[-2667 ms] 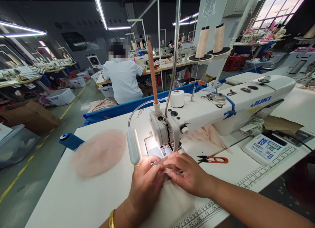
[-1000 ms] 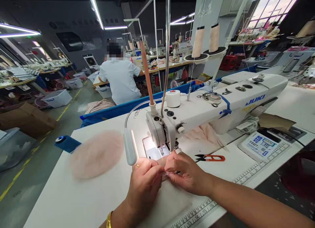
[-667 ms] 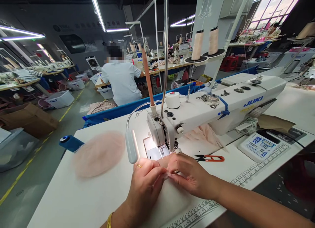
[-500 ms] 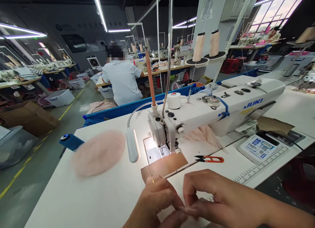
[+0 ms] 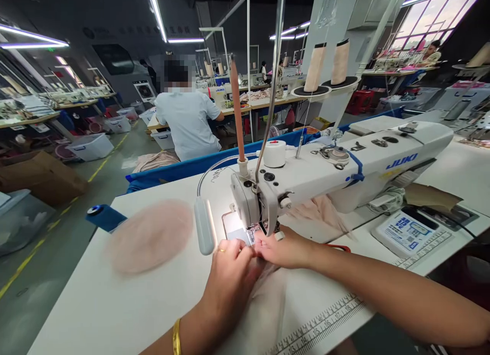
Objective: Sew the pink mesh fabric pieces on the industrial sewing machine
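Both hands are up against the needle area of a white sewing machine [image 5: 298,179]. My left hand [image 5: 231,268] is closed at the front of the metal plate [image 5: 234,231], its fingertips pinching sheer pale pink fabric [image 5: 272,299]. Close beside it, my right hand [image 5: 281,247] is closed on the same fabric, right by the presser foot, partly behind the machine head. The fabric trails from the hands down over the table's front. Fingertips and the fabric's edge at the needle are mostly hidden.
Left on the table lie a round pale pink piece [image 5: 153,237] and a blue thread cone [image 5: 105,218]. A lamp [image 5: 204,227] stands beside the needle. Orange-handled snips [image 5: 339,247] are partly behind my right arm. A ruler strip [image 5: 321,324] runs along the front edge. A person [image 5: 187,120] sits ahead.
Both hands have moved forward from the table's front edge to the needle, bringing the pale pink fabric along. My right arm now partly covers the snips.
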`<action>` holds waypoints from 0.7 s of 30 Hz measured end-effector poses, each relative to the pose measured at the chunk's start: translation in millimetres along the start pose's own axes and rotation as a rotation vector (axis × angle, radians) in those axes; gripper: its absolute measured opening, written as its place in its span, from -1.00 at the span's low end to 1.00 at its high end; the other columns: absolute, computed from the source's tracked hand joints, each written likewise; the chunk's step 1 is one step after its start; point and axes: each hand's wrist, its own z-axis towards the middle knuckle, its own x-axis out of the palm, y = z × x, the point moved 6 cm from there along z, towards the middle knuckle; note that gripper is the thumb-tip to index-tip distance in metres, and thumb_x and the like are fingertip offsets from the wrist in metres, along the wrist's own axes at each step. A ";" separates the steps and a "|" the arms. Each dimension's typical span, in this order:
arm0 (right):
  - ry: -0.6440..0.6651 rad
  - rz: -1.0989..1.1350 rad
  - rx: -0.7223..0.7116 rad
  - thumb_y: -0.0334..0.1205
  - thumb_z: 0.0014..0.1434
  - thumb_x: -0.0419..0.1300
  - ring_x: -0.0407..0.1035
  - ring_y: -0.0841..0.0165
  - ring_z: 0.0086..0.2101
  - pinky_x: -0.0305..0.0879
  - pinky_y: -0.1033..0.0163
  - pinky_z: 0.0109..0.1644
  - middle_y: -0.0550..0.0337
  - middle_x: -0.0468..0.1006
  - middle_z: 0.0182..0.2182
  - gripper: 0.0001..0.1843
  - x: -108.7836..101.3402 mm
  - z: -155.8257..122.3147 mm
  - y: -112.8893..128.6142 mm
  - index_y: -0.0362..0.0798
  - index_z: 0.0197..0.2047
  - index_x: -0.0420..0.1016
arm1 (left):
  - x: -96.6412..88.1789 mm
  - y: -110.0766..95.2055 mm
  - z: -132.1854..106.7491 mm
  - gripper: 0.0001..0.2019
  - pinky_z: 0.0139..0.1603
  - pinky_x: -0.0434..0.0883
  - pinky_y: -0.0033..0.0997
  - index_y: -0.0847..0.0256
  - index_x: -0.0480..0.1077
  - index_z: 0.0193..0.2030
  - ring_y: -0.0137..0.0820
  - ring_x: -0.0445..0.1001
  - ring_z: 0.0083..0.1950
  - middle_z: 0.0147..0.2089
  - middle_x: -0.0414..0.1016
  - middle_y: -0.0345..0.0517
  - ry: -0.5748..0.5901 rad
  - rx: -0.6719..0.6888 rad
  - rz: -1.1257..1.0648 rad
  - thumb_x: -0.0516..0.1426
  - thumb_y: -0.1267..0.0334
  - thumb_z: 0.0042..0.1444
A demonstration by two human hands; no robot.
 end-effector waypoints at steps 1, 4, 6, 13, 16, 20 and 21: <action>-0.010 -0.026 0.005 -0.40 0.24 0.16 0.22 0.39 -0.45 -0.01 0.28 -0.36 0.32 0.42 -0.44 -0.89 0.7 0.3 -0.4 -0.01 -0.30 0.35 | -1.5 -3.7 -0.4 -0.88 -0.19 0.32 -0.25 0.12 0.45 -0.25 -0.27 0.42 -0.24 -0.22 0.56 -0.14 -0.024 0.076 0.009 0.15 0.40 0.29; -0.038 -0.101 0.027 -0.31 0.34 0.16 0.27 0.33 -0.44 0.01 0.25 -0.35 0.26 0.47 -0.42 -0.95 1.0 -5.3 -3.6 -0.03 -0.22 0.41 | -1.2 -9.0 -1.6 -0.78 -0.19 0.32 -0.23 0.12 0.46 -0.25 -0.30 0.43 -0.28 -0.27 0.60 -0.19 -0.034 0.215 0.010 0.06 0.41 0.41; -0.051 -0.175 0.022 -0.27 0.36 0.18 0.33 0.27 -0.38 0.04 0.23 -0.33 0.17 0.53 -0.36 -0.94 -0.3 -15.2 -5.1 -0.05 -0.18 0.46 | 0.7 -6.8 -1.9 -0.80 -0.19 0.34 -0.22 0.12 0.47 -0.23 -0.28 0.46 -0.26 -0.26 0.62 -0.19 -0.018 0.207 -0.004 0.08 0.39 0.41; -0.217 -0.354 -0.404 -0.34 0.45 0.08 0.39 0.22 -0.21 0.23 0.13 -0.09 0.10 0.59 -0.17 -0.80 0.5 -47.7 12.2 -0.04 -0.16 0.52 | 1.7 -4.2 -4.6 -0.81 -0.13 0.43 -0.15 0.11 0.52 -0.19 -0.23 0.52 -0.19 -0.18 0.65 -0.14 -0.040 0.135 -0.004 0.10 0.39 0.40; -0.230 -0.337 -0.475 -0.44 0.41 0.08 0.37 0.25 -0.24 0.24 0.12 -0.05 0.15 0.61 -0.18 -0.78 9.3 -42.2 7.6 -0.03 -0.15 0.52 | 2.6 -5.6 -4.6 -0.82 -0.16 0.46 -0.14 0.12 0.53 -0.11 -0.19 0.54 -0.17 -0.13 0.66 -0.09 -0.036 0.115 0.049 0.11 0.42 0.34; -0.305 -0.286 -0.444 -0.49 0.37 0.06 0.37 0.20 -0.11 0.28 0.10 0.03 0.12 0.62 -0.12 -0.73 9.6 -33.1 -2.8 0.00 -0.11 0.54 | 3.6 -6.8 -4.8 -0.77 -0.19 0.48 -0.10 0.16 0.50 0.02 -0.12 0.55 -0.14 -0.05 0.65 0.00 -0.038 0.107 0.119 0.16 0.42 0.25; -0.317 -0.271 -0.443 -0.49 0.36 0.07 0.36 0.19 -0.11 0.29 0.10 0.03 0.12 0.62 -0.12 -0.73 9.0 -32.3 -4.1 0.00 -0.12 0.54 | 4.0 -6.8 -4.9 -0.76 -0.19 0.48 -0.10 0.16 0.49 0.02 -0.11 0.55 -0.13 -0.05 0.65 0.00 -0.040 0.102 0.131 0.17 0.42 0.24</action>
